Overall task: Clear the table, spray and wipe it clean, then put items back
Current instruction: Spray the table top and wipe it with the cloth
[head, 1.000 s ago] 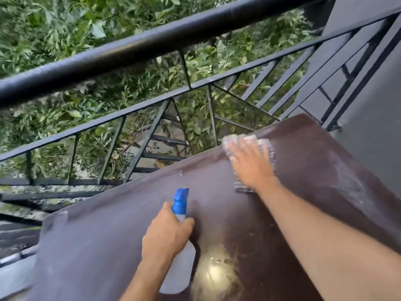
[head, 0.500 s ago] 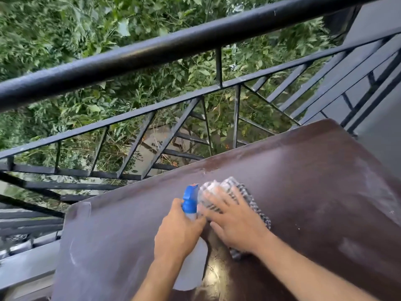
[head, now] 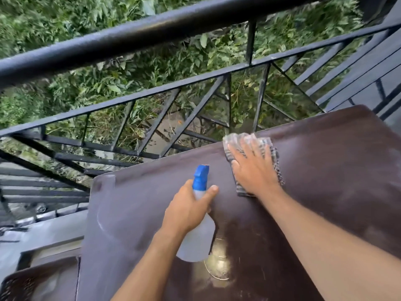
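The right hand (head: 255, 168) lies flat, fingers straight, pressing a checked cloth (head: 273, 157) onto the brown worktop (head: 325, 170) at the far edge, about one o'clock in the view. The left hand (head: 188, 205) has its grip curled round the neck of a spray bottle (head: 198, 237) at centre, blue nozzle pointing toward twelve o'clock and thumb alongside; whether a finger is on the trigger cannot be told.

The cloth already overhangs the far rim beside the black railing (head: 152, 29); a further push could, it seems, send it over the edge into the greenery below. Dusty streaks at three o'clock suggest that part is not yet wiped.

Count: two hands, one bottle, one cloth, one worktop, one railing, and one brown woven seat (head: 32, 281) at seven o'clock.
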`<action>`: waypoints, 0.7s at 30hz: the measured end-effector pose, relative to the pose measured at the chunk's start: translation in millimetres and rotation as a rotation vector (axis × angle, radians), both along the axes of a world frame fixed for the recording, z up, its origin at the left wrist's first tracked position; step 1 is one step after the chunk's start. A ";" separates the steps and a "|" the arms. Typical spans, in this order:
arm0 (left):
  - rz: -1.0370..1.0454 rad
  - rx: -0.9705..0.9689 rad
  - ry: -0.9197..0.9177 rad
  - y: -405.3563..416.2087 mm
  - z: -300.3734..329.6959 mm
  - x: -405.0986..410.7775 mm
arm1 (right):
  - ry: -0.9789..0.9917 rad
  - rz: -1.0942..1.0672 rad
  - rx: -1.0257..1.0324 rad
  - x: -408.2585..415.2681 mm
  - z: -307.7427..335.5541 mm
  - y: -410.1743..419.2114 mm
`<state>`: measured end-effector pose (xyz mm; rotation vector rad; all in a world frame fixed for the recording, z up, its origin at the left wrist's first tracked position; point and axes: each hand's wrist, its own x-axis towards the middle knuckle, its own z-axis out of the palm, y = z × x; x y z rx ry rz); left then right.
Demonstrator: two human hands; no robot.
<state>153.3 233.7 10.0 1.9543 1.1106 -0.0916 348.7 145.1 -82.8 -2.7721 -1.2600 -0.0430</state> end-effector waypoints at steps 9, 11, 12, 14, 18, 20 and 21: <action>0.014 0.083 0.108 32.4 5.7 -43.8 | 0.113 -0.134 0.045 -8.9 2.7 2.9; 0.043 0.102 0.105 35.7 3.6 -57.4 | 0.128 -0.157 -0.009 -8.0 7.1 20.3; 0.060 0.100 0.104 37.1 2.9 -64.3 | 0.131 -0.151 -0.031 -11.7 9.9 28.0; 0.092 0.094 0.105 41.2 0.3 -77.5 | 0.131 -0.080 -0.074 -28.7 12.7 39.2; 0.114 0.088 0.098 50.7 -1.6 -94.7 | 0.033 0.259 -0.068 -92.1 7.1 34.6; 0.105 0.096 0.106 55.0 -1.2 -102.5 | 0.030 0.414 -0.005 -124.0 -1.2 25.1; 0.092 0.103 0.115 56.1 -1.8 -105.5 | 0.057 0.475 0.009 -134.8 -5.1 20.2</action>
